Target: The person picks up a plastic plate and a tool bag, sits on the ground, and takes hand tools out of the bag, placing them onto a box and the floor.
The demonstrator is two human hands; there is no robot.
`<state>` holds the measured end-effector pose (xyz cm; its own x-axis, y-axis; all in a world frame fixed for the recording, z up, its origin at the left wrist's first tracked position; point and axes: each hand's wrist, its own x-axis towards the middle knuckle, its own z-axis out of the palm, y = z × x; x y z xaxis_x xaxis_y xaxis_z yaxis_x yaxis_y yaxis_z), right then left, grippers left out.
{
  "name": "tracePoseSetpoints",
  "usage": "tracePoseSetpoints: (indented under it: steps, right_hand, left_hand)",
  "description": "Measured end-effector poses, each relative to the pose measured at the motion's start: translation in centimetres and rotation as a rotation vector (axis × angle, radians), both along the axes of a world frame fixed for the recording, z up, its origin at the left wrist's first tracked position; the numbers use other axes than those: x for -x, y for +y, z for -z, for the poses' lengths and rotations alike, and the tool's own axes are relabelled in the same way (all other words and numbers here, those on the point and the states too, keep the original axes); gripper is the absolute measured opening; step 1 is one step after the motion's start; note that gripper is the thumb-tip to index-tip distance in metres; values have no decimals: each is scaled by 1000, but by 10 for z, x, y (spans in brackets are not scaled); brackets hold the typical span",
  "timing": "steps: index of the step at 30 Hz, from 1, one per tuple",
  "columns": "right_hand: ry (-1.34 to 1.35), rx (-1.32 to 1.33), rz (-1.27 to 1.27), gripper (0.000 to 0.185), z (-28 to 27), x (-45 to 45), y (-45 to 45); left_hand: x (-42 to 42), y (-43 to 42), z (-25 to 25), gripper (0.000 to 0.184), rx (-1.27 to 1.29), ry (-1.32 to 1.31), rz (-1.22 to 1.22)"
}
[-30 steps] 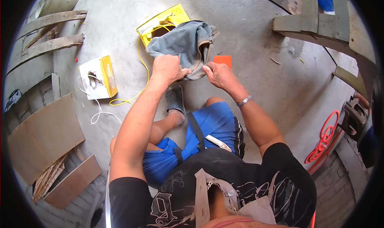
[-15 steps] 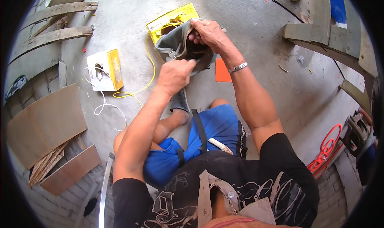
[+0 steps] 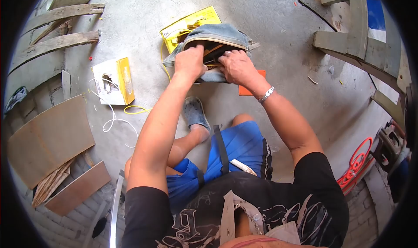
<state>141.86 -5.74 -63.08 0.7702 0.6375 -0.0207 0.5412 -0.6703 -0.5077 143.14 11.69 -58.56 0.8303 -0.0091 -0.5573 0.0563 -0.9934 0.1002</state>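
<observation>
On the grey concrete floor [image 3: 278, 35], straight ahead of the person, sits a soft grey-blue fabric bag [image 3: 217, 31] with a zipped rim. Its long axis runs left to right across the body, and its open mouth faces the person. Both hands are at that mouth about equally near: the left hand [image 3: 190, 64] has its fingers curled at the left part of the opening, the right hand [image 3: 238, 67] has its fingers bent into the right part. Whether either grips anything inside cannot be told. The bag overlaps a bright yellow cardboard box [image 3: 210, 15] behind it; a flat orange piece [image 3: 245, 91] lies by the right hand. The yellow box shows letters resembling "OC"; print on the white-and-yellow box [image 3: 104, 93] to the left is unreadable.
</observation>
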Motion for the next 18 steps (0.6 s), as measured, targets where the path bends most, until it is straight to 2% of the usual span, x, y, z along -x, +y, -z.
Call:
tracePoseSetpoints:
  steps: [1, 3, 5, 6, 7, 8, 9, 10, 11, 13, 15, 17, 18]
  right_hand:
    - [-1, 7, -4, 15, 0, 2, 0]
    - [37, 80, -86, 14, -3, 5, -2]
    - [123, 21, -82, 17, -11, 2, -5]
    - [334, -236, 139, 18, -20, 1, -4]
    - [540, -495, 365, 19, -27, 1, -2]
    - [537, -600, 456, 20, -30, 3, -2]
    - [541, -597, 458, 20, -33, 8, -1]
    - [530, -662, 498, 19, -37, 13, 1]
    - [517, -726, 538, 17, -43, 18, 2]
    - [439, -636, 529, 15, -52, 27, 2]
    - [377, -433, 550, 15, -41, 41, -3]
    - [303, -363, 539, 18, -39, 49, -8]
    - [267, -326, 514, 17, -39, 52, -12]
  left_hand:
    - [2, -1, 5, 49, -4, -31, 88]
    - [2, 4, 13, 49, -4, -35, 105]
    - [0, 11, 18, 46, 314, -88, -292]
    - [-1, 13, 19, 51, 531, -25, -440]
    - [1, 12, 18, 51, 532, -27, -444]
    - [9, 7, 17, 52, 939, 123, -812]
    - [18, -1, 9, 53, 1342, 289, -1180]
    - [23, -10, -2, 58, 1463, 325, -1271]
    - [27, -18, -15, 61, 1500, 315, -1315]
    - [41, -30, -14, 66, 1533, 282, -1354]
    - [59, -47, -4, 72, 1554, 278, -1378]
    - [70, -62, -1, 72, 1562, 270, -1266]
    - [74, -69, -2, 63, 1527, 216, -1231]
